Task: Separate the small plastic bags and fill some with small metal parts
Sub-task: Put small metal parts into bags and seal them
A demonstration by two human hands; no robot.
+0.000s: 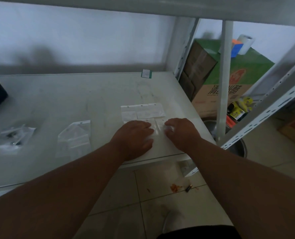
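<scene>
White tabletop (74, 94) carries thin, slippery, featherlight bags (158, 128); left hand (134, 137) and right hand (181, 133) press flat, fingers loose, so pinch corners.

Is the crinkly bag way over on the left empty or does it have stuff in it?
It has stuff in it. Dark little pieces show through the clear bag lying on the table.
</scene>
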